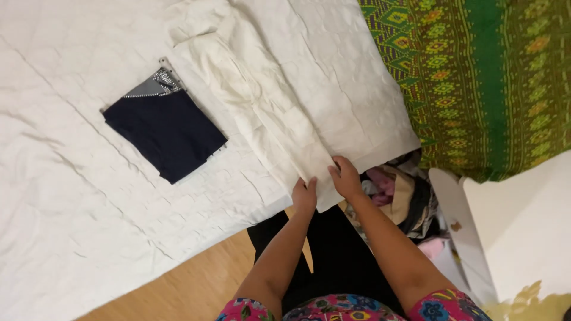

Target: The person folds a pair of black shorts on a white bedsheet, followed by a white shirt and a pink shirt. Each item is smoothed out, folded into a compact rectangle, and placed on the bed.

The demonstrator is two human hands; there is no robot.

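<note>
— What are the hands on?
— Left hand [305,194] and right hand [345,177] lie close together, flat on the near end of a long, folded, creased cream garment [256,101] running toward 11 o'clock over a white sheet [71,196].
— Around it?
— Folded navy cloth [165,128] at 10 o'clock; clothes heap [401,196] at 3; green patterned fabric [476,77] at 1.

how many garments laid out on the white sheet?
2. A folded dark navy garment lies at left; a cream garment runs from top centre down to both hands. The clothes pile beside the sheet may hide more.
</note>
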